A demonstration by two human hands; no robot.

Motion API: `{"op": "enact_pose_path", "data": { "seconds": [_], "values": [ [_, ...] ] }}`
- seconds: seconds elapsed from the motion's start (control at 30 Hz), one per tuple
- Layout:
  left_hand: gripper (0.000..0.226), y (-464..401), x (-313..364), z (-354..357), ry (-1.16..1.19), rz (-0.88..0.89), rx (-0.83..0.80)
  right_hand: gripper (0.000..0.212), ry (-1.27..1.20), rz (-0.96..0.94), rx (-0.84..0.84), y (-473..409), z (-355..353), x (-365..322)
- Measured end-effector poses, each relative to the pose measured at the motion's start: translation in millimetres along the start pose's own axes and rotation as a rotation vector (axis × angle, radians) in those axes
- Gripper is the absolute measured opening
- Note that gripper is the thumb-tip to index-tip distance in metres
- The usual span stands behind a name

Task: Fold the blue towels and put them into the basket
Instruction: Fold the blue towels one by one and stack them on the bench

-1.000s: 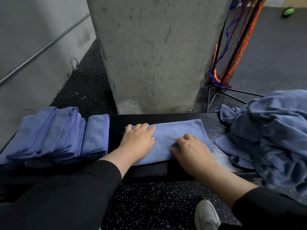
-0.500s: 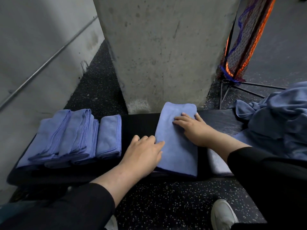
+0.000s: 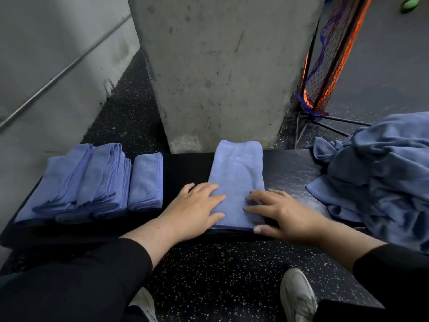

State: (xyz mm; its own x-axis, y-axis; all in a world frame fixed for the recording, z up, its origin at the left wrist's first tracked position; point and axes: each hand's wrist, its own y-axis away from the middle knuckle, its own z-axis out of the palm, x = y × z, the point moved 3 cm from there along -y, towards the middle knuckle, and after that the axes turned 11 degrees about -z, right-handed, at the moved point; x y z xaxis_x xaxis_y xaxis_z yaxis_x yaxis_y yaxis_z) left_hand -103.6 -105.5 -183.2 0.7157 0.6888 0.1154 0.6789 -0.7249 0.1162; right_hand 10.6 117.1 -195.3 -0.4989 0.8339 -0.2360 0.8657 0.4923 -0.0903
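Note:
A folded blue towel [image 3: 236, 173] lies lengthwise on the black bench [image 3: 287, 168], its long side running away from me. My left hand [image 3: 195, 208] rests flat on its near left corner. My right hand [image 3: 278, 212] rests on its near right corner, fingers spread and thumb at the near edge. A row of folded blue towels [image 3: 92, 182] lies on the left end of the bench. A loose heap of unfolded blue towels [image 3: 383, 173] sits at the right. No basket is in view.
A concrete pillar [image 3: 220, 70] rises just behind the bench. A grey wall with a rail [image 3: 46, 84] runs on the left. An orange and black net on a metal stand [image 3: 325, 66] leans at the right. Speckled black floor and my white shoe [image 3: 297, 296] lie below.
The towel has been turned from crosswise to lengthwise. My right hand slid from its far part back to the near right corner; my left hand now lies on the near left corner.

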Motion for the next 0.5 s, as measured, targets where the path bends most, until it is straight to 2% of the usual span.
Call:
{"op": "enact_pose_path", "data": {
  "seconds": [0.03, 0.1, 0.27, 0.37, 0.43, 0.5],
  "values": [
    [0.053, 3, 1, -2, 0.013, 0.025, 0.012, 0.060, 0.025, 0.000, -0.034, 8, 2, -1],
    [0.050, 11, 3, -4, 0.046, 0.085, 0.021, 0.060, 0.082, -0.009, -0.041, 17, 5, -2],
    [0.059, 20, 7, -7, 0.054, 0.142, 0.031, 0.027, 0.089, -0.011, 0.148, 14, -1, -16],
    [0.062, 19, 9, -7, 0.031, 0.133, 0.057, 0.012, 0.000, 0.106, 0.214, 4, -10, -16],
    [0.054, 14, 9, -4, 0.054, 0.089, 0.083, 0.010, -0.125, 0.232, 0.289, -1, -18, -12],
    [0.029, 7, 8, -3, 0.160, 0.019, 0.132, 0.011, -0.223, 0.316, 0.316, -4, -24, -6]
  ]
}}
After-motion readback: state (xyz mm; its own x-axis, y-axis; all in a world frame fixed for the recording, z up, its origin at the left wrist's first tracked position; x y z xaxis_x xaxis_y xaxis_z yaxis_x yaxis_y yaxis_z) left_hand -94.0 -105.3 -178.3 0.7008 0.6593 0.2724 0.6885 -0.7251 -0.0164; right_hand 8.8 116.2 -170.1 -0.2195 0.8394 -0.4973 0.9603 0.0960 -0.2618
